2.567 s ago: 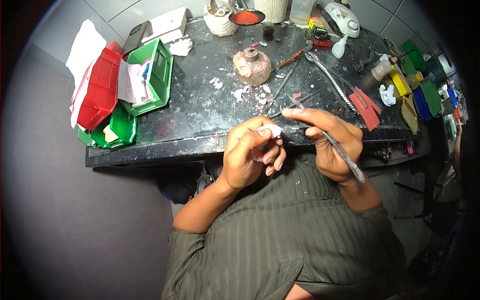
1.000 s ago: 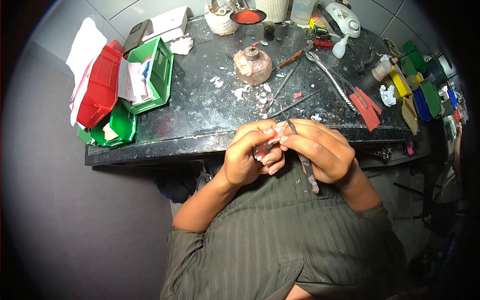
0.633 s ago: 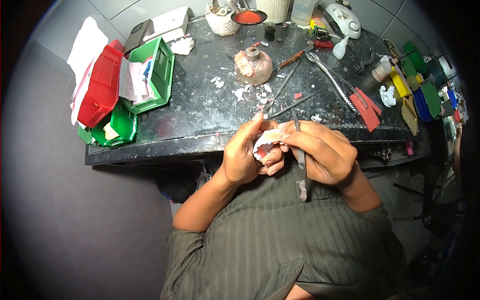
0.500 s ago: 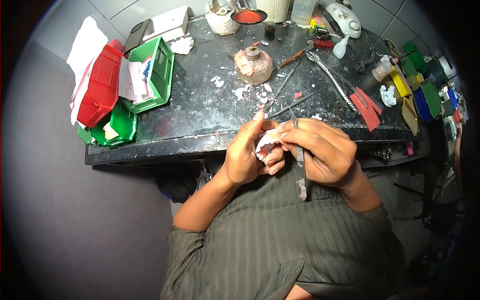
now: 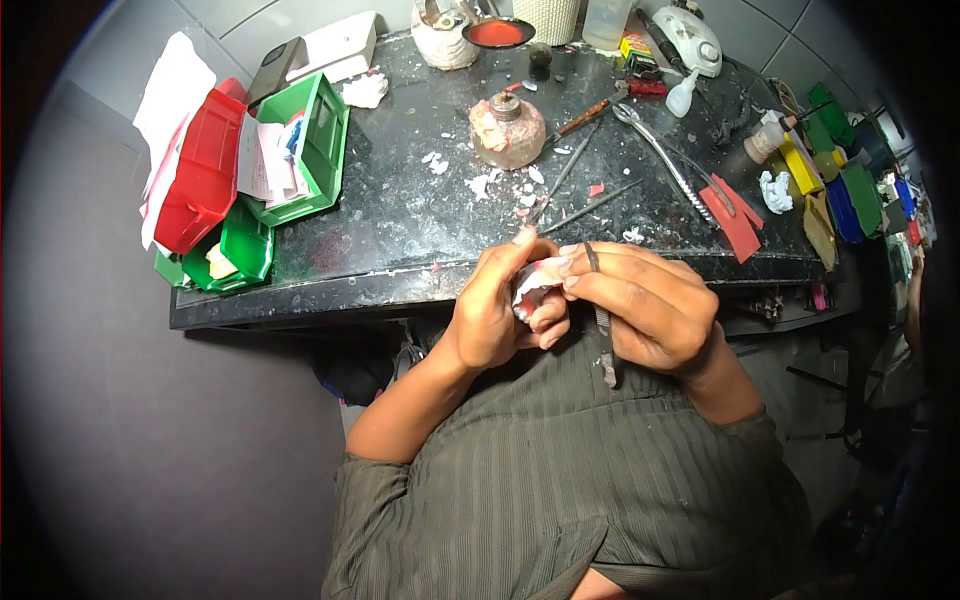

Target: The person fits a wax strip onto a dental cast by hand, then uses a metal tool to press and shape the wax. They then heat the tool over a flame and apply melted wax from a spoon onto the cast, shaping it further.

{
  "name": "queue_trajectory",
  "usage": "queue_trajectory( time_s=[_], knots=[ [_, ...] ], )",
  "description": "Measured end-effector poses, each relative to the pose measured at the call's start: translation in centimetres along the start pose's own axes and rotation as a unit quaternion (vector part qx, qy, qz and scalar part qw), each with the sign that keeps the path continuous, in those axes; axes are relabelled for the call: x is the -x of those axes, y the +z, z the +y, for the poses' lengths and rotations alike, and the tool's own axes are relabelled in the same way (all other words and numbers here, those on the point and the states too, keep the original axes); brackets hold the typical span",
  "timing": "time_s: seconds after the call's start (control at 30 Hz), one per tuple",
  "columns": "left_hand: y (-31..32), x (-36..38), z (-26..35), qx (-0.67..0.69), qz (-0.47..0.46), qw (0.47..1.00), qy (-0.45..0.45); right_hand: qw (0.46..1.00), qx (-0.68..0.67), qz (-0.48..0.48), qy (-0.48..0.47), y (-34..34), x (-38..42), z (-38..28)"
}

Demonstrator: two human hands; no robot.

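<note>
A small pink and white moulded piece (image 5: 535, 283) is held in the curled fingers of my left hand (image 5: 490, 310), near the front edge of the black table. My right hand (image 5: 650, 305) grips a thin metal tool (image 5: 603, 325) between its fingers. The tool's lower end, with whitish residue on it, points down over the shirt. The right fingertips touch the piece's right side. Fingers hide part of the piece and the middle of the tool.
Beyond the hands, a glass burner (image 5: 508, 135) stands on the black table (image 5: 390, 200). Metal tools (image 5: 665, 160) and red wax strips (image 5: 735, 230) lie to the right. Green (image 5: 325, 150) and red bins (image 5: 205, 165) stand at the left.
The metal tool has shifted and tilted in my right hand; its upper end now shows less, and its lower end sits slightly higher. My left hand has barely moved.
</note>
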State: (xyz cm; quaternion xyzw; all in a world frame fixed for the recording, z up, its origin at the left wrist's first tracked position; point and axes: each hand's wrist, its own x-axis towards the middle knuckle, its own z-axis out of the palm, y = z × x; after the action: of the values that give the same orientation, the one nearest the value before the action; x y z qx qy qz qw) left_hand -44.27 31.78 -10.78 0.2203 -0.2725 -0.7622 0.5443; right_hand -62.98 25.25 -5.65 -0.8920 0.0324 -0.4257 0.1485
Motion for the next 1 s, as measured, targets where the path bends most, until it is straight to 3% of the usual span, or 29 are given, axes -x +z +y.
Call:
queue_trajectory(
  time_s=[0.13,0.33,0.5,0.7,0.8,0.87,0.93,1.0],
  knots=[
    [0.9,0.3,0.3,-0.017,0.024,1.000,0.007,1.000,-0.001,-0.009,-0.001,0.0,0.0,0.0],
    [0.5,0.1,0.3,-0.049,-0.028,0.998,0.032,1.000,0.001,-0.011,0.001,0.0,0.1,0.0],
    [0.8,0.2,0.2,-0.051,-0.001,0.998,0.041,1.000,0.012,-0.005,-0.004,-0.1,0.2,-0.1],
    [1.3,0.1,0.2,-0.078,0.034,0.994,0.067,0.980,-0.030,0.098,0.168,-1.1,0.2,0.0],
    [1.3,0.2,0.4,-0.109,0.026,0.992,0.064,0.991,-0.010,0.054,0.121,-1.5,-0.1,0.2],
    [1.3,0.1,0.2,-0.114,0.031,0.991,0.065,0.986,-0.028,0.015,0.164,-1.6,-0.1,-0.4],
    [1.3,0.2,0.2,-0.120,0.039,0.990,0.066,0.999,-0.027,0.002,0.044,-0.8,-0.3,0.1],
    [1.2,0.3,0.3,-0.118,0.033,0.990,0.072,0.999,-0.023,-0.009,0.028,-0.7,-0.3,0.1]
  ],
)
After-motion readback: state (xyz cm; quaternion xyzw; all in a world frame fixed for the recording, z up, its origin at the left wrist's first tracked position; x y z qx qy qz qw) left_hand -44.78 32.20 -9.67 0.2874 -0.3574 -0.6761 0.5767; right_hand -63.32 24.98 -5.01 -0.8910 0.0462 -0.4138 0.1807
